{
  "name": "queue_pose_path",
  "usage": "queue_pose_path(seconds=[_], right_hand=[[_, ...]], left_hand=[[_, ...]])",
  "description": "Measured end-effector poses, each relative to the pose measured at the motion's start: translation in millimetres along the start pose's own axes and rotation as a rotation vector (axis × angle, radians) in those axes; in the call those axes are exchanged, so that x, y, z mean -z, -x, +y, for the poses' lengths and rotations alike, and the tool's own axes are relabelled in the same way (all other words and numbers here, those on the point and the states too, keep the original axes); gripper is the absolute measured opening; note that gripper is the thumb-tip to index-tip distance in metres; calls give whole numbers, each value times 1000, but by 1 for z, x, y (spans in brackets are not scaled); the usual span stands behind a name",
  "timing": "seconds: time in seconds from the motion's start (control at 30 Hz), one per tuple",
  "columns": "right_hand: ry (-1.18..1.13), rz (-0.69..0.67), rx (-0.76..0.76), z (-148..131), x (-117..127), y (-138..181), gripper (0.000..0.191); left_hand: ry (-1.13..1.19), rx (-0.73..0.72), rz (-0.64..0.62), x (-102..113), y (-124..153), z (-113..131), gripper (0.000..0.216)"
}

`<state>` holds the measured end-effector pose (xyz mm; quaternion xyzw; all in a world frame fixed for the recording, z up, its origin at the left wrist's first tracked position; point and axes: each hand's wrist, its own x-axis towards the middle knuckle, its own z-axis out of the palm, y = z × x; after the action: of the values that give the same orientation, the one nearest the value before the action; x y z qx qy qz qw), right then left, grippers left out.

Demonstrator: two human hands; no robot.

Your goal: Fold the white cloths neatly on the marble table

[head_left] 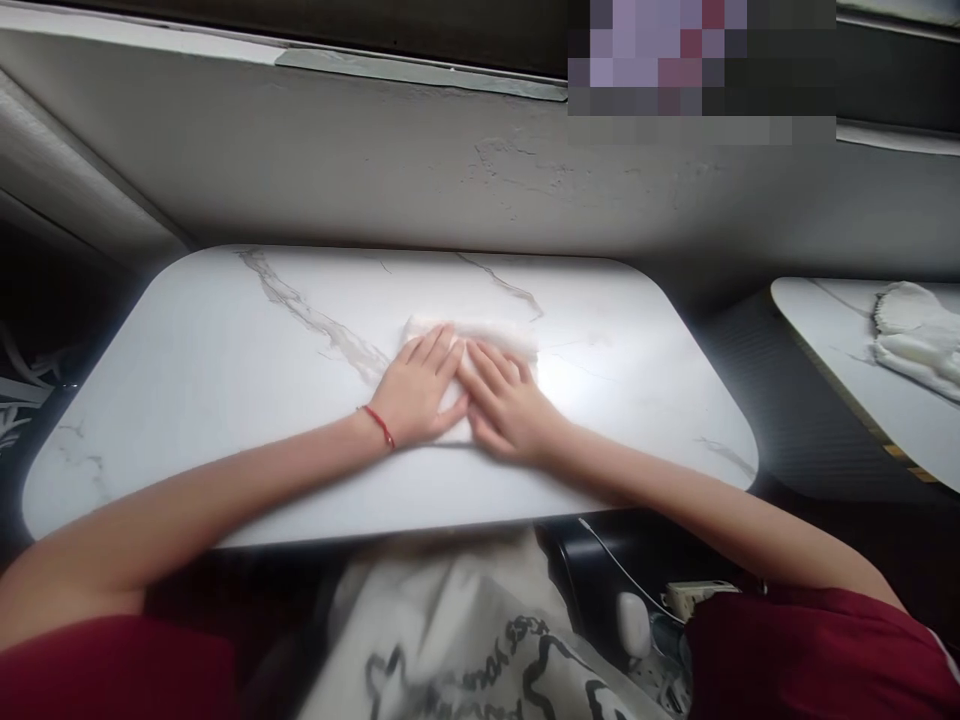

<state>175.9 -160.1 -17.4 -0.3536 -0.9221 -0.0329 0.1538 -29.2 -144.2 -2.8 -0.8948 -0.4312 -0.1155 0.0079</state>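
A small white folded cloth (495, 338) lies in the middle of a white marble-patterned table (225, 380). My left hand (420, 385), with a red string bracelet at the wrist, rests flat on the cloth's left part, fingers stretched out and together. My right hand (506, 405) lies flat beside it on the cloth's right part, fingers extended toward the far left. The two hands touch at the fingertips and cover most of the cloth; only its far edge shows.
A grey wall (375, 160) rises right behind the table. A second marble table (847, 340) at the right carries a white cloth item (919, 335). Below the table edge are my lap with printed white fabric (450, 640) and a power strip (694, 597).
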Motion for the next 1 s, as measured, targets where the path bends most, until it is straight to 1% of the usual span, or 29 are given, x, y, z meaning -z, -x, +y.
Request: queue_pose_path(seconds=[0.23,0.4,0.53,0.8,1.0], right_hand=[[-50,-9,43,38,-24,-72,67],[-62,8,69,56,-42,-114,65],[-66,-10,69,68,-50,-137,65],[-73,-41,42,80,-55,-176,65],[-87,-59,37,85,-57,-191,65]], left_hand=[[26,119,25,-3,-24,-62,68],[28,190,42,-2,-36,-96,66],[29,228,41,-1,-46,-114,65],[43,275,58,-2,-61,-145,65],[43,285,81,-2,-66,-159,64]])
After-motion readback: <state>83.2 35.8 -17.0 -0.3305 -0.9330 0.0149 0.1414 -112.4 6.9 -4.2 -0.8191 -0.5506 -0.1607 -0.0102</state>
